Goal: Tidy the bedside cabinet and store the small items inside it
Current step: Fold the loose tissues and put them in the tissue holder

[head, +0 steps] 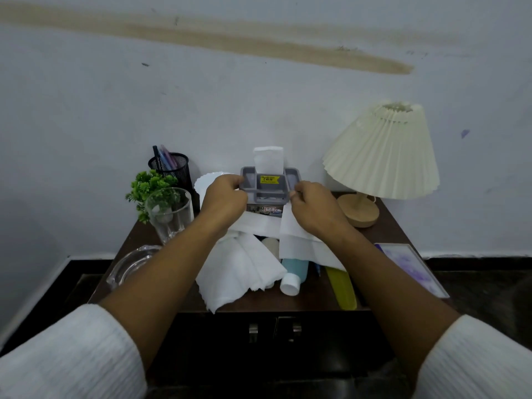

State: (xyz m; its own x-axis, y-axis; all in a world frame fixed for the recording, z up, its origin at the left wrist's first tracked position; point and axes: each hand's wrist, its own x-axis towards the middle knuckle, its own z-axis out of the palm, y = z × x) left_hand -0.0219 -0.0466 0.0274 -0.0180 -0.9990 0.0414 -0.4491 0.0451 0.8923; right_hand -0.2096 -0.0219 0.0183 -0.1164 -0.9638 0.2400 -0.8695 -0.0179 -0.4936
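A grey tissue holder [270,182] with a yellow price sticker stands at the back of the dark wooden bedside cabinet [138,234], a white tissue sticking up from it. My left hand [223,198] grips the holder's left side. My right hand [315,207] is at its right side, pinching a white tissue sheet [296,243] that hangs down. Crumpled white tissues [239,269] lie in front, over a blue bottle with a white cap [293,276], a yellow-green case [341,287] and a pen tip.
At the left are a black mesh pen cup [172,165], a small green plant [149,187], a clear glass [171,214], a glass ashtray [132,264] and a white plate [205,180]. A pleated lamp [383,156] and a purple-patterned card [411,266] sit right. Two door handles [275,331] below.
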